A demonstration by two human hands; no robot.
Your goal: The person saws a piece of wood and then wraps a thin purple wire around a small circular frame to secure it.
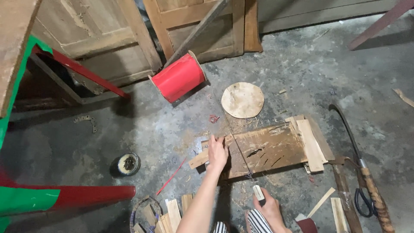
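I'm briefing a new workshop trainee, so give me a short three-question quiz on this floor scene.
1. True or false: the left hand presses a wood strip onto the work board.
2. What does the right hand grip? A) scissors B) thin saw C) hammer
3. What shape is the pale wooden piece beside the red spool?

Key: 1 true; 2 B; 3 round disc.

Soft, even daylight fills the scene, brightest on the grey concrete floor (pixel 302 69) at the upper right and dimmer toward the left, where the red roll (pixel 179 77) and the leaning wooden panels (pixel 95 39) cast short, diffuse shadows. Focus is fairly sharp at the centre, with no glare, while straight edges bow at the frame's borders from the wide lens
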